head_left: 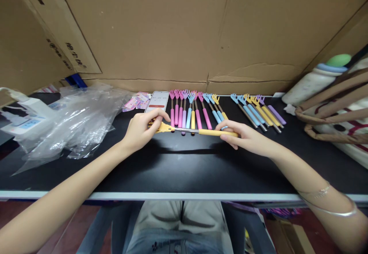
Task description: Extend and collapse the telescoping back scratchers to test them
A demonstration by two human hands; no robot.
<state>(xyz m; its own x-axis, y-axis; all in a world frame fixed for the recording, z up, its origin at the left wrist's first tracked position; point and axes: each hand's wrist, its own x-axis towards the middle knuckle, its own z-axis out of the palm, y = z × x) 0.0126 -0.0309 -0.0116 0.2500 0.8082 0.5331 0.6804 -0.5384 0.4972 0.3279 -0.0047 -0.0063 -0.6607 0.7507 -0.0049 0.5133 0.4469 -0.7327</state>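
Observation:
A yellow back scratcher (213, 132) with a metal rod lies level between my two hands, just above the black table. My left hand (142, 128) is closed round its yellow claw head, whose tips are partly hidden by the fingers. At the other end, my right hand (240, 136) grips the yellow handle between thumb and fingers. Behind them lies a row of back scratchers (193, 117) in pink, purple, blue and yellow. Farther right is a second group of back scratchers (254, 112) in blue, yellow and purple, with metal rods showing.
Clear plastic bags (89, 119) are heaped at the left, beside a white power strip (25, 119). A phone (157, 101) and colourful cards (137, 101) lie at the back. A bottle (314, 81) and a bag (339, 119) stand right. Cardboard (172, 27) walls the back.

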